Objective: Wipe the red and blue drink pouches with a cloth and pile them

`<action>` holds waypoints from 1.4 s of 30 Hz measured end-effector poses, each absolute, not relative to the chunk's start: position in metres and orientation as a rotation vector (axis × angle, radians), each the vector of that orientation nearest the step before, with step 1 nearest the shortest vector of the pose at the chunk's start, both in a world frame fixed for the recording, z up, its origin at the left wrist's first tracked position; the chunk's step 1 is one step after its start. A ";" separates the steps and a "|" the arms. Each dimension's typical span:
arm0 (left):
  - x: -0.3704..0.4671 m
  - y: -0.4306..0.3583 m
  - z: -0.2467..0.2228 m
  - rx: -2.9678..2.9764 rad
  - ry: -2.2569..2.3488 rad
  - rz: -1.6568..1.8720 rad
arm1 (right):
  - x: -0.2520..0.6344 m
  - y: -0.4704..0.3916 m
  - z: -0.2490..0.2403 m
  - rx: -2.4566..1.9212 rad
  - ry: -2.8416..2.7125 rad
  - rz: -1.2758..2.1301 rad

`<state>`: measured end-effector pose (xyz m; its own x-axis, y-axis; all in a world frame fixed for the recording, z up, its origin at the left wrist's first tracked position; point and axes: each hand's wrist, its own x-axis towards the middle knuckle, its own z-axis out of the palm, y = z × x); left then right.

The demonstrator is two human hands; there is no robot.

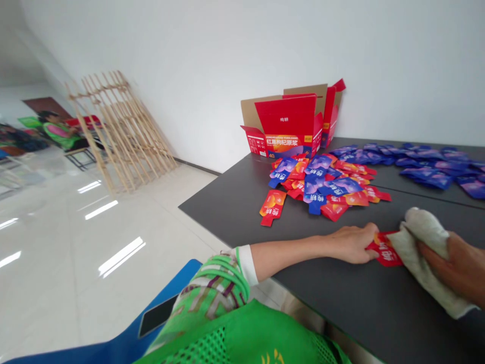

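Low on the right of the dark table, my left hand (356, 243) pinches one end of a red pouch (387, 248). My right hand (450, 263) is closed on a pale grey cloth (422, 253), which touches the pouch's other end and covers part of it. Part of my right hand is behind the cloth's folds. Beyond my left hand lies a loose pile of red and blue pouches (318, 183). One red pouch (273, 206) lies apart, to the left of the pile.
Open red cartons (290, 126) stand behind the pile by the wall. Many blue pouches (428, 162) spread over the table's (227, 202) back right. A phone (157, 316) lies on a blue surface at lower left. A seated person (60, 132) and a wooden rack (121, 126) are farther off.
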<state>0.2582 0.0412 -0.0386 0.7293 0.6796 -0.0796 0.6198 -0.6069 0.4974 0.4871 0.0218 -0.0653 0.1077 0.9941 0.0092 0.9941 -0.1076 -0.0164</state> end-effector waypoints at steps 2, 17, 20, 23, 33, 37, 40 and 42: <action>0.258 0.040 -0.037 2.462 1.002 0.157 | 0.478 0.015 -0.059 -2.195 -2.237 0.138; 0.262 0.043 -0.035 2.395 1.029 0.290 | 0.449 0.008 -0.023 -2.217 -2.179 0.090; 0.263 0.043 -0.033 2.396 1.055 0.254 | 0.453 0.010 -0.021 -2.373 -1.997 0.039; 0.264 0.042 -0.033 2.387 1.051 0.271 | 0.450 0.008 -0.023 -2.145 -2.204 0.059; 0.263 0.043 -0.034 2.413 1.009 0.305 | 0.445 0.008 -0.023 -2.095 -2.203 0.047; 0.264 0.042 -0.030 2.390 1.014 0.290 | 0.445 0.008 -0.022 -2.133 -2.204 0.077; 0.264 0.040 -0.027 2.370 1.070 0.247 | 0.448 0.010 -0.022 -2.320 -1.986 0.027; 0.264 0.040 -0.026 2.365 1.074 0.244 | 0.447 0.010 -0.023 -2.259 -2.036 0.056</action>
<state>0.2642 0.0396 -0.0261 0.6681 0.7422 -0.0515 0.6472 -0.5457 0.5323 0.4469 0.0096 -0.0229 0.1056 0.9936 0.0393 0.9900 -0.1013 -0.0985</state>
